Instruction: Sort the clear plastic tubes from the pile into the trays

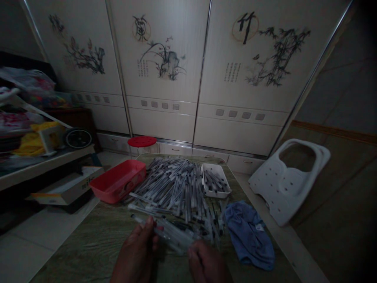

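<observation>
Grasping a loose bundle of pens (pixel 173 236) in left hand (pixel 137 253), right hand (pixel 206 261) grip unreadable in gloom; could slip, scattering into the pile (pixel 176 182) just beyond.

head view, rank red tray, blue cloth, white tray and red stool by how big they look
1. red tray and blue cloth: they look about alike, and the cloth lies nearer the camera, so unranked
2. white tray
3. red stool, farthest away

Dim, underexposed wide-angle view with dark corners, bowed edges, soft grainy detail and murky shadows at the bottom.
</observation>
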### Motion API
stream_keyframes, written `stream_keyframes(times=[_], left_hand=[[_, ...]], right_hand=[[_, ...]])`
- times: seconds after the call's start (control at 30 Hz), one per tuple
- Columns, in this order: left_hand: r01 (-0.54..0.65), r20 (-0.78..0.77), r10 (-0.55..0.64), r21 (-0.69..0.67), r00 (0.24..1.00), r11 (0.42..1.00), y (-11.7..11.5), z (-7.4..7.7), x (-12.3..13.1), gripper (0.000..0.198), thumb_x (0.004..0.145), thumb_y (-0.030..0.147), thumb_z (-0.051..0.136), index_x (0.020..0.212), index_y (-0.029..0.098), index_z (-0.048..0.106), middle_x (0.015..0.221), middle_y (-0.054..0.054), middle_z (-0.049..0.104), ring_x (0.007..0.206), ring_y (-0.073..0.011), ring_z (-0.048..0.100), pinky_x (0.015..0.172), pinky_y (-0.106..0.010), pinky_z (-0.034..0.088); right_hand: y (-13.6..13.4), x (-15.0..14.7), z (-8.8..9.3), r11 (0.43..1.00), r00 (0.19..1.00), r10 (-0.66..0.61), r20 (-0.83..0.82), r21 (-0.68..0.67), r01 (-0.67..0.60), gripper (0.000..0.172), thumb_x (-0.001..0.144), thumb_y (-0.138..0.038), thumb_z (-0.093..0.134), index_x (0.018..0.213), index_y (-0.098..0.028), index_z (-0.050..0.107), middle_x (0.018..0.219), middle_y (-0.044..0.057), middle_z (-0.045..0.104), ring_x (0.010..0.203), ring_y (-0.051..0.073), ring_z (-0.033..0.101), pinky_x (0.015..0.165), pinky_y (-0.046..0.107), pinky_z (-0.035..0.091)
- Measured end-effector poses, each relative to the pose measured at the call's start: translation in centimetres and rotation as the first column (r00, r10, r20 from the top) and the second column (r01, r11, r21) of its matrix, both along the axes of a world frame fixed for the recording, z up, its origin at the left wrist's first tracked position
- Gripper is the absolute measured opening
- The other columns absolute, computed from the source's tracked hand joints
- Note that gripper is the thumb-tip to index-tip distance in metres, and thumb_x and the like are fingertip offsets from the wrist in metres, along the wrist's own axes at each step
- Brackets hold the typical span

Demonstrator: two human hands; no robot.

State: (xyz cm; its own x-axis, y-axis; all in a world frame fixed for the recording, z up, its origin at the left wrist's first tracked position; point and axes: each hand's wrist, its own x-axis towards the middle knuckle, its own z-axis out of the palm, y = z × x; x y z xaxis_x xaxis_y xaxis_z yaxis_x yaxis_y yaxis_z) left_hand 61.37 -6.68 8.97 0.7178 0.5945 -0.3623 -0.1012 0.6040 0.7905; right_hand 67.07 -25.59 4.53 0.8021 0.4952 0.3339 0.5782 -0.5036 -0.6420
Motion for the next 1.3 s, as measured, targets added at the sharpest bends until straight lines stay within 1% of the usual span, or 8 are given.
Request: stream_keyframes(times=[0.3,0.43,0.67,0.93,1.03,1.17,1.23,1.3], left_hand=[[-0.01,-0.064,0.008,-0.027,0.998,1.0,-0.8,-0.8,0.4,0.015,0.092,0.029,0.076,0.095,0.016,0.069,0.086,-0.003,0.072,0.066,-0.0097,0.062,0.059,-0.019,0.053],[0.013,-0.072,-0.012,0.013,0.997,1.0,-0.8,-0.9,0.4,0.02,0.091,0.035,0.077,0.096,0.016,0.071,0.088,-0.004,0.072,0.067,-0.0095,0.061,0.061,-0.019,0.052],[0.037,-0.074,-0.03,0.088,0.997,0.995,-1.1,-1.2,0.5,0.039,0.082,0.052,0.083,0.094,0.016,0.072,0.087,-0.005,0.075,0.066,-0.0108,0.06,0.06,-0.02,0.049],[0.137,-0.074,-0.121,0.274,0.99,0.952,-2.3,0.1,0.0,0.042,0.085,0.059,0.075,0.096,0.019,0.075,0.089,-0.007,0.078,0.078,-0.0207,0.069,0.072,-0.029,0.053],[0.168,-0.091,-0.142,0.573,0.986,0.802,-2.3,1.3,-0.3,0.035,0.089,0.054,0.072,0.099,0.021,0.079,0.092,-0.008,0.079,0.089,-0.0268,0.072,0.081,-0.034,0.055],[0.197,-0.118,-0.203,0.883,0.972,0.427,-1.9,1.6,-0.8,0.029,0.087,0.04,0.072,0.114,0.034,0.081,0.098,-0.007,0.078,0.094,-0.0268,0.071,0.084,-0.033,0.054],[0.198,-0.129,-0.199,0.904,0.971,0.38,-2.0,1.0,-0.8,0.035,0.08,0.032,0.077,0.114,0.04,0.082,0.09,-0.005,0.076,0.084,-0.0259,0.067,0.075,-0.031,0.052],[0.177,-0.131,-0.138,0.895,0.982,0.41,-2.5,0.5,-0.6,0.038,0.075,0.025,0.079,0.109,0.042,0.083,0.083,-0.005,0.072,0.076,-0.0257,0.061,0.069,-0.03,0.048]], right_hand=[[-4.7,5.4,2.6,0.931,0.93,-0.34,-0.137,-0.188,0.312,0.043,0.106,-0.053,0.035,0.099,-0.026,0.067,0.094,0.008,0.078,0.087,0.026,0.074,0.073,0.033,0.047],[-5.2,5.9,2.4,0.946,0.94,-0.302,-0.158,-0.167,0.276,0.047,0.106,-0.053,0.036,0.122,-0.022,0.068,0.121,0.014,0.078,0.112,0.028,0.073,0.094,0.036,0.05],[-5.0,6.1,3.2,0.939,0.93,-0.318,-0.185,-0.201,0.28,0.051,0.104,-0.054,0.036,0.121,-0.019,0.068,0.122,0.015,0.077,0.112,0.033,0.073,0.095,0.043,0.052],[-1.7,2.9,4.3,0.975,0.95,-0.135,-0.282,0.131,0.178,0.042,0.1,-0.054,0.047,0.107,-0.025,0.076,0.104,0.008,0.08,0.095,0.027,0.074,0.083,0.035,0.054],[-0.5,1.4,5.3,0.972,0.948,-0.058,-0.313,0.2,0.125,0.042,0.098,-0.058,0.051,0.099,-0.024,0.076,0.093,0.006,0.079,0.083,0.023,0.072,0.075,0.03,0.052],[0.1,0.2,6.2,0.969,0.92,0.063,-0.386,0.243,0.035,0.051,0.097,-0.069,0.047,0.086,-0.023,0.067,0.068,0.0,0.064,0.062,0.017,0.06,0.058,0.025,0.041],[0.1,-0.1,6.2,0.967,0.901,0.085,-0.425,0.253,0.028,0.056,0.097,-0.074,0.043,0.079,-0.024,0.06,0.063,-0.004,0.054,0.058,0.015,0.054,0.056,0.025,0.037],[0.2,-0.3,5.9,0.969,0.886,0.083,-0.455,0.244,0.035,0.059,0.098,-0.076,0.038,0.075,-0.025,0.054,0.061,-0.005,0.049,0.058,0.015,0.052,0.057,0.026,0.036]])
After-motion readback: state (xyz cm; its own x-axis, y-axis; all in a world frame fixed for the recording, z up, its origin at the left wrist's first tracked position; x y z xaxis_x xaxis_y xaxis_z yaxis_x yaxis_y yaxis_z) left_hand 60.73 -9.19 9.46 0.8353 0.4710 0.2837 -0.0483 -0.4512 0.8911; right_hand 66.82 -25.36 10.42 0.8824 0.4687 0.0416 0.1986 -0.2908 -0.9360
